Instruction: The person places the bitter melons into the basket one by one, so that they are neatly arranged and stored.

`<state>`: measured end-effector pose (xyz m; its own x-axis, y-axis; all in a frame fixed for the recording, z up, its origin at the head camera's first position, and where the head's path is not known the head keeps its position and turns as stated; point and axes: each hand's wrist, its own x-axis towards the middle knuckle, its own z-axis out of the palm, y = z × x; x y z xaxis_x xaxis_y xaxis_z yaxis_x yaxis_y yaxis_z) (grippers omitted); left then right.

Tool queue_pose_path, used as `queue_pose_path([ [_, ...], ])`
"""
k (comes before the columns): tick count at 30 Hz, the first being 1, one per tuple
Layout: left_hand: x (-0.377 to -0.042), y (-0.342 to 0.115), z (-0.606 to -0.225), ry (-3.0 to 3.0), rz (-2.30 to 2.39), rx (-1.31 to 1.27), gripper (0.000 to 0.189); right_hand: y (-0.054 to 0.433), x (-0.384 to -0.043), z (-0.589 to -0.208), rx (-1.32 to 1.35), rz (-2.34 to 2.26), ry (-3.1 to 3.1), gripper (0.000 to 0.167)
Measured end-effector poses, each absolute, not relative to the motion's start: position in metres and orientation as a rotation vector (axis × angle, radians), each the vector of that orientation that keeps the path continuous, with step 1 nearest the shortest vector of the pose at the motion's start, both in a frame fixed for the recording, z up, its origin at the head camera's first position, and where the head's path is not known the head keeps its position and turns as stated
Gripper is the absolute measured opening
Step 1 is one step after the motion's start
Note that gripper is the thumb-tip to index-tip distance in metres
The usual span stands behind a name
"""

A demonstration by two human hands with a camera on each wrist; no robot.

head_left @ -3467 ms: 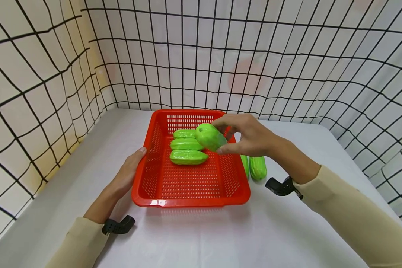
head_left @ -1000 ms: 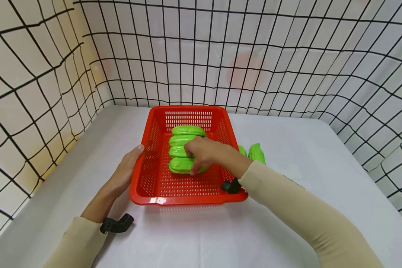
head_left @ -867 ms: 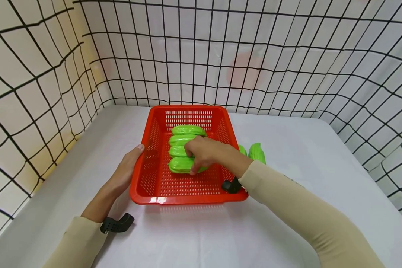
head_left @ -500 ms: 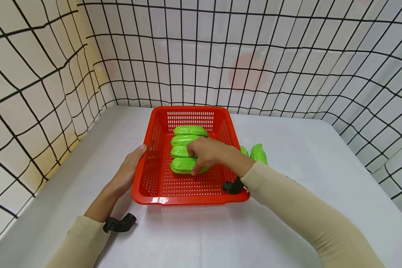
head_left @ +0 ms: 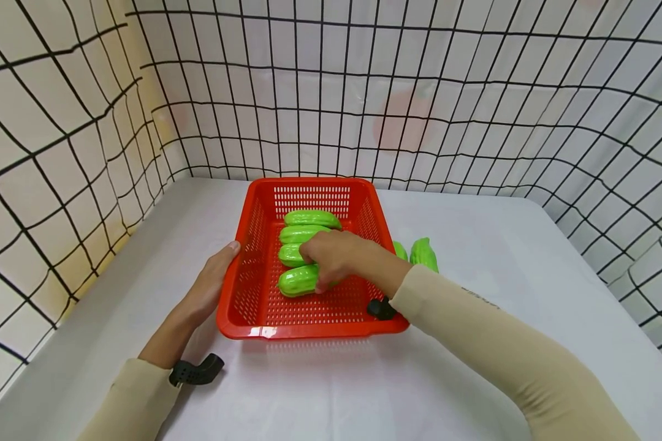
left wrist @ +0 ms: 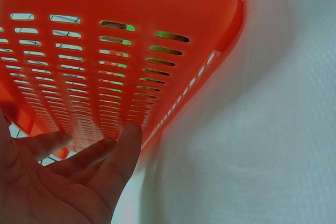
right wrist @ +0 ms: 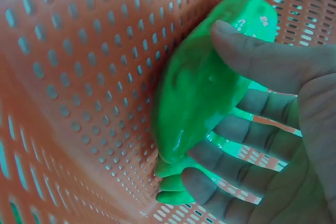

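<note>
A red plastic basket (head_left: pixel 314 331) with slotted walls stands on the white table. In it, several ridged light-green gourds (head_left: pixel 312 218) lie in a row. My right hand (head_left: pixel 333 256) reaches in and holds the nearest gourd (head_left: pixel 299 281), which lies tilted, its left end toward me. In the right wrist view my thumb lies on this gourd (right wrist: pixel 199 85) and my fingertips touch its other side. My left hand (head_left: pixel 212 278) rests against the basket's left side; in the left wrist view its fairly straight fingers (left wrist: pixel 126 145) touch the outer wall.
More green gourds (head_left: pixel 423 254) lie on the table just right of the basket, partly hidden by the basket and my right arm. Black grid netting (head_left: pixel 320 86) encloses the table at the back and both sides. Each wrist wears a black camera band (head_left: pixel 197 369).
My right hand has brought a gourd down into the basket, as the nearest of the row. In the last half second that gourd's left end has swung toward me. My left hand stays put.
</note>
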<state>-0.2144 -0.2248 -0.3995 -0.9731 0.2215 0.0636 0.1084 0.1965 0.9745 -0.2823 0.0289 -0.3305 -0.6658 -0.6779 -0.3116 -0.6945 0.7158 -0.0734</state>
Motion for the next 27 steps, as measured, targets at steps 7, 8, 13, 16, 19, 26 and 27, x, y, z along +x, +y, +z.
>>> queue_pose_path([
  [7, -0.214, -0.224, -0.400, 2.352, 1.917, 0.338, 0.067, 0.024, -0.278, -0.329, -1.143, 0.218, 2.638, 0.042],
  [8, -0.214, -0.224, -0.400, 2.351, 1.919, 0.339, 0.067, 0.024, -0.278, -0.328, -1.149, 0.229, 2.638, 0.043],
  [13, -0.213, -0.224, -0.400, 2.351, 1.916, 0.342, 0.067, 0.024, -0.277, -0.324, -1.138, 0.239, 2.647, 0.050],
  [16, -0.213, -0.224, -0.400, 2.354, 1.914, 0.343, 0.066, 0.025, -0.277, -0.316, -1.114, 0.215, 2.650, 0.053],
  [19, -0.212, -0.223, -0.399, 2.355, 1.918, 0.336, 0.066, 0.028, -0.275, -0.305, -1.110, 0.172, 2.656, 0.057],
  [26, -0.212, -0.222, -0.397, 2.357, 1.930, 0.338, 0.065, 0.041, -0.269, -0.271, -1.085, 0.084, 2.700, 0.055],
  [27, -0.212, -0.222, -0.397, 2.355, 1.930, 0.343, 0.065, 0.044, -0.269, -0.266, -1.086, 0.072, 2.709, 0.053],
])
